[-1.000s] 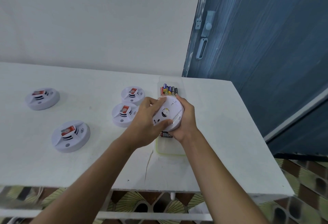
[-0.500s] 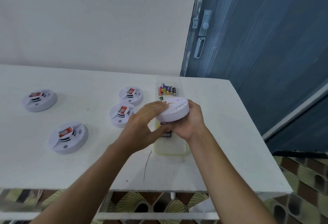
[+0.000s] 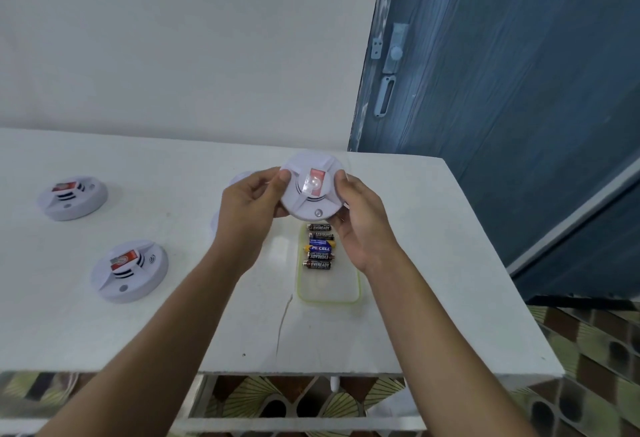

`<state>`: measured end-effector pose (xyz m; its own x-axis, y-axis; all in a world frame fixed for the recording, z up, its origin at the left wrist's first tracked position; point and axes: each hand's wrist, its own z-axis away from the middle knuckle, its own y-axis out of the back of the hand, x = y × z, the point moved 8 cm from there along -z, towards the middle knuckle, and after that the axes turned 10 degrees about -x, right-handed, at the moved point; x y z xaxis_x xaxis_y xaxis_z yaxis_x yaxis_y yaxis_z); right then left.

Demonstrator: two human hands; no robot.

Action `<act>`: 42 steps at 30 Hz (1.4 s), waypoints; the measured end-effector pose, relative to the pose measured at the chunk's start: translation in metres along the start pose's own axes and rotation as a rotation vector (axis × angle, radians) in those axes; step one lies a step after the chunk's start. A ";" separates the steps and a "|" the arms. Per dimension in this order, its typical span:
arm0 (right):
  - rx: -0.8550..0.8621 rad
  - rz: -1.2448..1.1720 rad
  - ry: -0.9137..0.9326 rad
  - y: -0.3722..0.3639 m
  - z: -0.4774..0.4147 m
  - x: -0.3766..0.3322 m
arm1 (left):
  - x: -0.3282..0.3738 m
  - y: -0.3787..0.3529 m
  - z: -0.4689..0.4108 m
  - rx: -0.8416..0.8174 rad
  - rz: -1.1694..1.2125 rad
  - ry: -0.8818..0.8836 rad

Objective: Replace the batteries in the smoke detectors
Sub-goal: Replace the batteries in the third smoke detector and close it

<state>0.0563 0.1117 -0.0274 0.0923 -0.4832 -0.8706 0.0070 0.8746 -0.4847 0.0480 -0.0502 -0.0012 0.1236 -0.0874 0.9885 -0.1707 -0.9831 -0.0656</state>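
Gripping the smoke detector (image 3: 311,191) between left hand (image 3: 247,204) and right hand (image 3: 360,225), keep it level while lowering to the bench (image 3: 415,263)

Detectors (image 3: 240,177) (two) behind left hand (image 3: 250,206)

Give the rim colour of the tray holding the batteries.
The tray has a pale yellow-green rim, clear base; best in the head view.

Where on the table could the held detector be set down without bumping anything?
Bare table lies right of the tray, out to the right edge, and along the near edge before the tray. Crowded: left of the tray, where two detectors sit half hidden behind the left hand; two more lie farther left.
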 end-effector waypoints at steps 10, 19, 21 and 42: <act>0.092 -0.022 0.041 -0.002 0.003 0.002 | -0.013 -0.006 0.004 -0.120 -0.171 0.038; 0.067 0.066 0.057 -0.003 0.000 0.006 | -0.022 -0.003 -0.002 -0.101 0.040 0.121; 0.074 0.082 0.059 -0.003 0.000 0.006 | -0.024 -0.003 -0.004 -0.120 0.065 0.134; 0.078 0.048 0.043 0.003 0.002 0.009 | -0.020 -0.006 -0.002 -0.107 0.065 0.164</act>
<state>0.0594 0.1100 -0.0362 0.0519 -0.4403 -0.8963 0.0816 0.8964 -0.4356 0.0446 -0.0421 -0.0203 -0.0509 -0.1145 0.9921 -0.2776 -0.9526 -0.1242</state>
